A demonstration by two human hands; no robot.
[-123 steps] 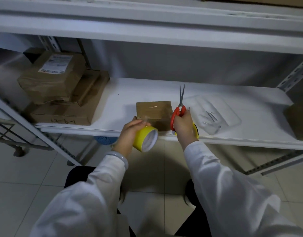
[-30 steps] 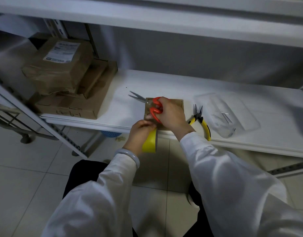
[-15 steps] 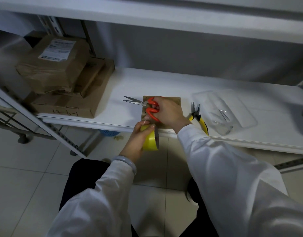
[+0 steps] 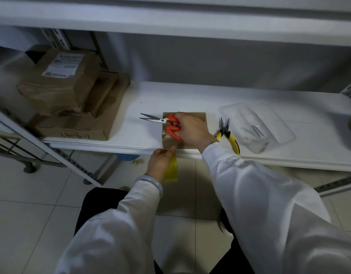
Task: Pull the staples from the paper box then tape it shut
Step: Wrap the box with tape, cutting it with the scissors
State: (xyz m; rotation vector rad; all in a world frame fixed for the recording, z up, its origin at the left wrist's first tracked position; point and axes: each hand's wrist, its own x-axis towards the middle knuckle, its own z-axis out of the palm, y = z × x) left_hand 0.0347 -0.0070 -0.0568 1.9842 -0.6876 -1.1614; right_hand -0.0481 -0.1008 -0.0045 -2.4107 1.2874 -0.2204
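Note:
A small brown paper box lies flat near the front edge of the white shelf. My right hand rests on top of it and grips red-handled scissors, blades slightly apart and pointing left. Below the shelf edge my left hand holds a yellow tape roll, seen edge-on. A strip of clear tape runs from the roll up onto the box's front left part.
Yellow-handled pliers lie right of the box. A clear plastic tray further right holds a few pulled staples. Stacked cardboard boxes fill the shelf's left end. A slanted metal shelf post stands at lower left.
The scissors went from upright above the shelf to lying across the box, blades left. My left hand drew the tape roll down below the shelf edge, stretching tape from the box.

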